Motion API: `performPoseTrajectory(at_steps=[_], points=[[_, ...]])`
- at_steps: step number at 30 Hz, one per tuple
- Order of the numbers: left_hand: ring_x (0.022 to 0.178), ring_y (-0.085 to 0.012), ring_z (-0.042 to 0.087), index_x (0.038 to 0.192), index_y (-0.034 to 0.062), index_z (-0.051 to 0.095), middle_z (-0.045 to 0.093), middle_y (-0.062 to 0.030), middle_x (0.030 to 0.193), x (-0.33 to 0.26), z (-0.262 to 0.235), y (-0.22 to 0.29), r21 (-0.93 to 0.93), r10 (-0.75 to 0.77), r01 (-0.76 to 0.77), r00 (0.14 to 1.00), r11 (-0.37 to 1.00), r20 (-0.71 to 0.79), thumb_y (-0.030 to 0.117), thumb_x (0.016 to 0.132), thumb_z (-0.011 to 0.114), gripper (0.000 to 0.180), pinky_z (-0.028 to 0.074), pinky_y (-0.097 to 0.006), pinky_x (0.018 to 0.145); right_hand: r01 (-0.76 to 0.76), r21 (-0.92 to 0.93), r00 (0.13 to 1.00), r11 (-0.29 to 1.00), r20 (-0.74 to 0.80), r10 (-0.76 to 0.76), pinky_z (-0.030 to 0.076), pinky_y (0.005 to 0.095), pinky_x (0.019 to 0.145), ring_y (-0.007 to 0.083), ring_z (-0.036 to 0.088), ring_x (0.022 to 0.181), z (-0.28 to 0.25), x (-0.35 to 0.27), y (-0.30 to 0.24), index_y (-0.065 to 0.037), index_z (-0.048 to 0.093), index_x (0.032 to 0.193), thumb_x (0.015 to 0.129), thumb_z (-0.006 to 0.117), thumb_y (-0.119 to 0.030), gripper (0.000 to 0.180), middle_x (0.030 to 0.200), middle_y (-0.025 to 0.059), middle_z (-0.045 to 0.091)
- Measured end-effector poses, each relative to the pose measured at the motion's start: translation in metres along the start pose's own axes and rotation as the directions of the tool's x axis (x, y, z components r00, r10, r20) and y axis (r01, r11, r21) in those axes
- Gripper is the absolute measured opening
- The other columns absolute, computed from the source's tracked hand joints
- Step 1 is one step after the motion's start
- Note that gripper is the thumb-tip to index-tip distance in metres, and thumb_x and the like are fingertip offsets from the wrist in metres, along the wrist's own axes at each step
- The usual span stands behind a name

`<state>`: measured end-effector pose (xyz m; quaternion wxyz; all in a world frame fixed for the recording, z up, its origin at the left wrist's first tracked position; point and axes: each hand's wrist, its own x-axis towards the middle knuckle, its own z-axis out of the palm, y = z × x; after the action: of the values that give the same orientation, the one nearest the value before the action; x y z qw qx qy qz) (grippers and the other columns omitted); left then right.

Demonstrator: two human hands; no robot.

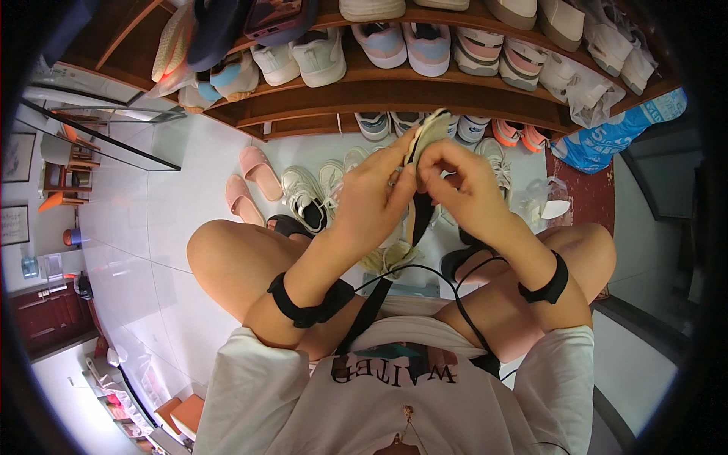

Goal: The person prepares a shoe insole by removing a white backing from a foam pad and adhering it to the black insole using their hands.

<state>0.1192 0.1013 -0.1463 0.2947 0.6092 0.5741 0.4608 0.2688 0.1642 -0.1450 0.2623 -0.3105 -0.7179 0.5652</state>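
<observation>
In front of me, my left hand [371, 196] is closed round a pale, sole-shaped piece of footwear [432, 134] with a dark edge, its tip pointing up toward the shoe rack. On its right side, my right hand [464, 182] is curled against the same piece, thumb and fingers pinched at it. My fingers hide its lower half. A dark strip with a tan edge [419, 220] hangs below the hands; I cannot tell whether it is joined to the piece. Lower still, a crumpled yellowish-white thing [388, 258] lies between my knees.
A wooden shoe rack [326, 102] with several pairs spans the far side. Pink slippers [243, 199] and white sneakers [303, 196] stand on the tiles to the left. A blue bag [607, 140] sits at the far right. Black cables [456, 287] cross my lap.
</observation>
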Motion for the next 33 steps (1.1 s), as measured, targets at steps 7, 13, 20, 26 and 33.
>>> performPoseTrajectory(at_steps=[7, 13, 20, 26, 33], points=[[0.056, -0.0226, 0.054, 0.127, 0.006, 0.039, 0.051, -0.0122, 0.072, -0.003, 0.008, 0.007, 0.171, 0.08, -0.079, 0.997, 0.982, 0.002, 0.003, 0.077, 0.052, 0.052, 0.045, -0.031, 0.052, -0.088, 0.445, 0.985, 0.891, -0.095, 0.144, 0.043, 0.0179, 0.048, 0.0068, 0.053, 0.061, -0.002, 0.005, -0.014, -0.002, 0.05, 0.084, 0.086, 0.054, -0.022, 0.02, 0.071, 0.0021, 0.054], [0.057, -0.0249, 0.054, 0.129, 0.0068, 0.035, 0.05, -0.0118, 0.071, -0.003, 0.007, 0.009, 0.201, 0.09, -0.097, 0.995, 0.975, 0.044, 0.001, 0.075, 0.054, 0.058, 0.046, -0.034, 0.053, -0.124, 0.511, 0.976, 0.851, -0.093, 0.198, 0.043, 0.0189, 0.048, 0.0077, 0.054, 0.06, -0.003, 0.005, -0.012, -0.001, 0.051, 0.085, 0.087, 0.051, -0.02, 0.019, 0.068, 0.0027, 0.055], [0.057, -0.0268, 0.054, 0.129, 0.0055, 0.035, 0.05, -0.0121, 0.071, -0.004, 0.008, 0.006, 0.203, 0.087, -0.097, 0.995, 0.974, 0.057, 0.0, 0.073, 0.054, 0.059, 0.045, -0.034, 0.054, -0.112, 0.529, 0.978, 0.841, -0.093, 0.189, 0.043, 0.0192, 0.047, 0.008, 0.054, 0.059, -0.002, 0.004, -0.009, -0.001, 0.051, 0.084, 0.088, 0.048, -0.017, 0.016, 0.069, 0.0031, 0.055], [0.06, -0.0282, 0.054, 0.13, 0.0062, 0.034, 0.051, -0.0128, 0.072, -0.007, 0.008, 0.008, 0.2, 0.061, -0.075, 0.995, 0.977, 0.076, 0.0, 0.073, 0.053, 0.06, 0.045, -0.035, 0.054, -0.079, 0.535, 0.987, 0.841, -0.075, 0.14, 0.041, 0.0187, 0.046, 0.0077, 0.054, 0.06, -0.003, 0.004, -0.006, -0.001, 0.051, 0.083, 0.087, 0.046, -0.011, 0.013, 0.068, 0.0034, 0.056], [0.059, -0.0283, 0.054, 0.13, 0.0079, 0.035, 0.05, -0.0119, 0.071, -0.008, 0.005, 0.007, 0.255, 0.093, -0.115, 0.991, 0.96, 0.095, 0.001, 0.072, 0.054, 0.061, 0.046, -0.036, 0.054, -0.134, 0.546, 0.967, 0.827, -0.109, 0.229, 0.041, 0.0189, 0.044, 0.0081, 0.055, 0.058, -0.002, 0.003, -0.013, 0.0, 0.05, 0.081, 0.083, 0.046, -0.007, 0.008, 0.068, 0.0043, 0.056]])
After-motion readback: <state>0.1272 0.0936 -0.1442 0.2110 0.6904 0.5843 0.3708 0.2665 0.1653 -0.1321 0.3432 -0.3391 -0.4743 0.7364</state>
